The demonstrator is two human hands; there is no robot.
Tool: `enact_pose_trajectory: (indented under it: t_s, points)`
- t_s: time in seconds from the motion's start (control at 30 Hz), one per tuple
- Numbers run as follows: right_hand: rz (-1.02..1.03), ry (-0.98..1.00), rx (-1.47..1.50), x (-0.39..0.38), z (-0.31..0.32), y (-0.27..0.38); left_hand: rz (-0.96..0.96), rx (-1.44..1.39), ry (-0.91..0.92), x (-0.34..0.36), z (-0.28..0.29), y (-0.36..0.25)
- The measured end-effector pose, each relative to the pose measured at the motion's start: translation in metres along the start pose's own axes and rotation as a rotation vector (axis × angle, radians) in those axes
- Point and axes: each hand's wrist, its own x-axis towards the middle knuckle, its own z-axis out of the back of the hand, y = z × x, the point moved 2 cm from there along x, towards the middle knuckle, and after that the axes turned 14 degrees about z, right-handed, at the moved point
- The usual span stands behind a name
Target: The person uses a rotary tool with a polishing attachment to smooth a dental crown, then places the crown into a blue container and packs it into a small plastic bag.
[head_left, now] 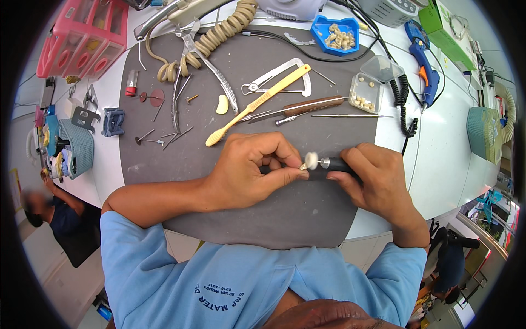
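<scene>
- Tooth-shaped piece [303,166], small and cream, just beside fuzzy off-white polishing wheel [312,160]; contact unclear.
- Pinched between thumb and index finger of left hand [253,163], other fingers curled.
- Black handpiece [338,164] with smooth metal tip [325,163], gripped in right hand [378,171], fingers wrapped around it.
- Beneath: scuffed grey mat [263,219], white table [438,164], pale tiled floor [179,244].

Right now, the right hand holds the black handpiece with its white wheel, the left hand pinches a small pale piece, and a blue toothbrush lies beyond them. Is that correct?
Not quite: the head view shows the toothbrush is yellow, not blue. The right hand does hold the black handpiece with its white wheel, and the left hand pinches a small pale piece.
</scene>
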Motion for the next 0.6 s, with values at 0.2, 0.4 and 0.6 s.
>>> enact_pose_trajectory:
  t_s: [0.2,0.4,0.6]
  points:
    - [-0.003,0.015,-0.030,-0.0002,-0.0005,0.0020,-0.009,0.000,-0.002,-0.0001,-0.0005,-0.0017]
    - [-0.006,0.025,-0.035,0.0003,0.0007,0.0023,-0.011,0.006,-0.010,-0.0002,-0.0009,-0.0028]
    - [-0.010,0.001,-0.014,-0.0002,-0.0002,0.0010,0.013,-0.027,-0.002,0.0002,0.0009,-0.0014]
